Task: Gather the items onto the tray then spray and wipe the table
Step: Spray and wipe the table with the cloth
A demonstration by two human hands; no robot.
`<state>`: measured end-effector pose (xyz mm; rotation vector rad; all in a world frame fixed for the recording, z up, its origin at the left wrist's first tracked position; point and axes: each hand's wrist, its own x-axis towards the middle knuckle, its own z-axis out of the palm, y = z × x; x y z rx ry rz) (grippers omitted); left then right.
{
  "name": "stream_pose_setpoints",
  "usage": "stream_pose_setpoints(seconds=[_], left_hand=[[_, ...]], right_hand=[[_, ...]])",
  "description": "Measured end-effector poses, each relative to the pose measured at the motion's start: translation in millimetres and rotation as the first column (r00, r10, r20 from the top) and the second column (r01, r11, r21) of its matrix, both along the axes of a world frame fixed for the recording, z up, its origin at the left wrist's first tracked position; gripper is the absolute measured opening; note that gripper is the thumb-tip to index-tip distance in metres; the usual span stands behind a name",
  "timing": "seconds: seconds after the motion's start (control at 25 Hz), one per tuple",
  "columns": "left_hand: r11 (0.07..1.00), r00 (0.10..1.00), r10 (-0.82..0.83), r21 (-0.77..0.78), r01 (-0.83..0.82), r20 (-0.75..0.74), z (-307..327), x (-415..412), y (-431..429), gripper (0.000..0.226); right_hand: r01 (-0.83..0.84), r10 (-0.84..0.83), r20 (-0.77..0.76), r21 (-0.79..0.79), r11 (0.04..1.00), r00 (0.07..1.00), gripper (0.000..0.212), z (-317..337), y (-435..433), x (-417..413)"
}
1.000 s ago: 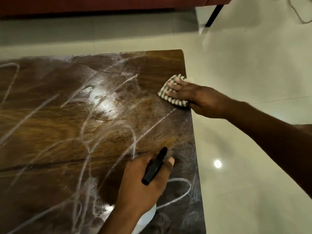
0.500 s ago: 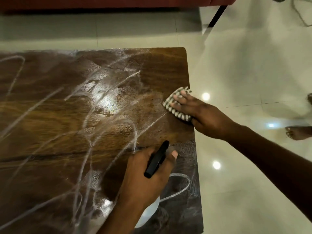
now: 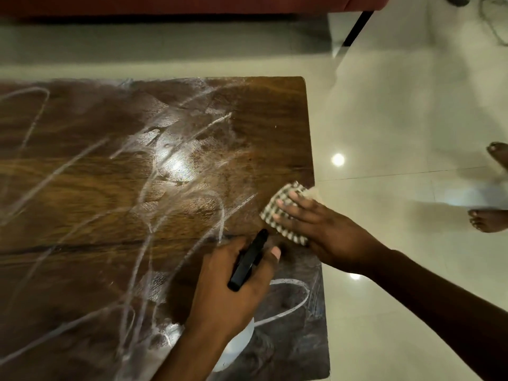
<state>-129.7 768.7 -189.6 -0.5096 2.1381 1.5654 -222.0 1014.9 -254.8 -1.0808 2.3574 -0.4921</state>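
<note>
Table [image 3: 82, 188] first: dark wood, streaked all over with whitish smear lines, and its right edge runs directly under the right hand [image 3: 327, 229]. That hand lies flat, fingers spread, pressing a checked cloth [image 3: 283, 213] onto the wood right at the edge; a corner of the cloth pokes out past the edge over the floor [image 3: 398, 119]. Just nearer the person than that hand, almost touching it, the left hand [image 3: 233, 287] is curled shut around a spray bottle [image 3: 236, 345], its black trigger head [image 3: 247, 262] jutting up between thumb and fingers, the white body showing below the wrist. The nozzle points toward the cloth.

Room to move? Plenty to the left of both hands: bare tabletop stretches away that side and beyond the fingertips up to the far edge and its rounded corner. To the right of the cloth hand there is no table left, only pale glossy tile with bright light spots. Two bare feet [image 3: 489, 221] stand on that tile, well out to the right of the wiping hand. Beyond the far edge, more floor, then a dark red piece of furniture [image 3: 192, 4] with a black leg.

No lettering or label can be read on the bottle or cloth.
</note>
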Motion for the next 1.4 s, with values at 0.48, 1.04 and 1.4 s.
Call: stream_pose_setpoints(seconds=[0.48,1.04,1.4], left_hand=[[0.994,0.993,-0.108,-0.022,0.109,0.052,-3.4,48.8,7.8,0.065],[0.961,0.961,-0.272,-0.071,0.269,-0.043,8.6,124.6,-17.8,0.065],[0.974,0.973,-0.226,-0.019,0.225,-0.045,11.2,167.1,-9.4,0.056]], right_hand=[[0.343,-0.342,0.023,-0.02,0.939,0.939,0.08,5.2,-12.7,-16.3],[0.377,-0.379,0.061,0.043,0.925,0.923,0.078,14.6,-9.3,111.9],[0.429,-0.435,0.073,0.087,0.899,0.898,0.08,24.9,-23.2,102.0]])
